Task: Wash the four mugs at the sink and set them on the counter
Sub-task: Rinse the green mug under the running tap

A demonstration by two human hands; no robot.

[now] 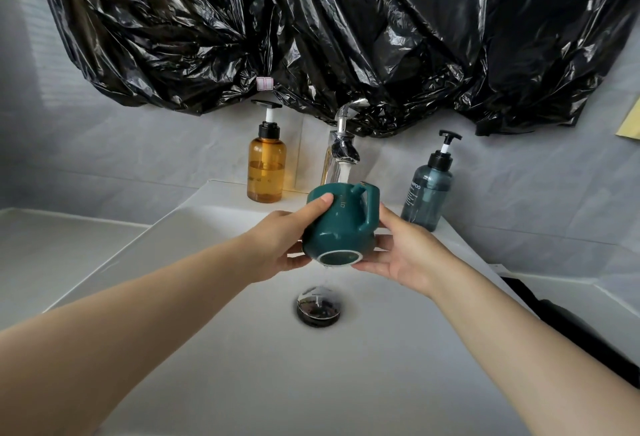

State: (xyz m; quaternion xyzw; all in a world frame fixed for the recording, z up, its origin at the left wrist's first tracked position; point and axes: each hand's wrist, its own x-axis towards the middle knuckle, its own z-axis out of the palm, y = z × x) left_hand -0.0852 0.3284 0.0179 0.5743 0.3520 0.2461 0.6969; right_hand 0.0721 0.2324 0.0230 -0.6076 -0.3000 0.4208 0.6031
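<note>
Mug (pixel 341 224) mid-frame under the tap (pixel 343 151), base tipped toward camera, mouth up to the water (pixel 345 172); left hand (pixel 280 245) and right hand (pixel 405 255) both grip it, handle (pixel 369 207) nearest the right

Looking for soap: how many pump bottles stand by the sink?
2. An amber plastic pump bottle stands left of the chrome tap; a blue-grey plastic pump bottle stands right of it. Others may lie outside the view.

Black plastic sheeting (pixel 346 20) fills your upper frame; an amber pump bottle (pixel 266 165) stands centre-left, a blue-grey bottle (pixel 427 190), perhaps shampoo, centre-right.
</note>
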